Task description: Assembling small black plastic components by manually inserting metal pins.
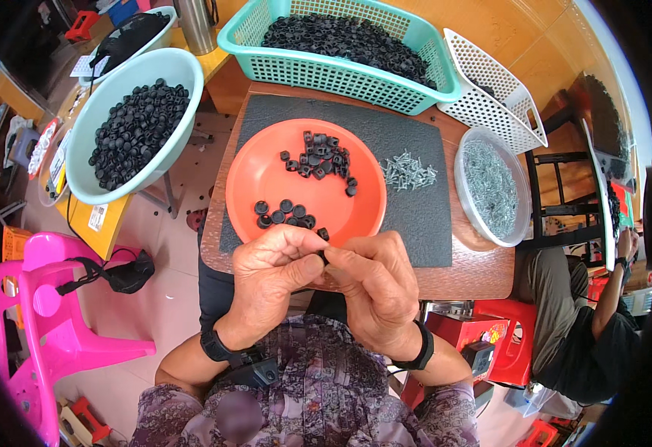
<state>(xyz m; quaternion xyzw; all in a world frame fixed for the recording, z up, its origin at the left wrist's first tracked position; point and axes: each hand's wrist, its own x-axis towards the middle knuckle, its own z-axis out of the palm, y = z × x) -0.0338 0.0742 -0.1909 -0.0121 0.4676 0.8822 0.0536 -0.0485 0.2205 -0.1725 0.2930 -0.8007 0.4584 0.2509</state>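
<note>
Pinching a small, mostly hidden black piece (322, 256) between close-set fingertips just below frame centre, the bare left hand (273, 264) and bare right hand (378, 287) are probably working best with light, steady pressure.

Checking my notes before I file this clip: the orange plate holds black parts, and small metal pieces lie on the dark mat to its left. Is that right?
One side is wrong: the head view shows the small metal pieces to the right of the orange plate. They do lie on the dark mat, and the plate holds black parts.
</note>
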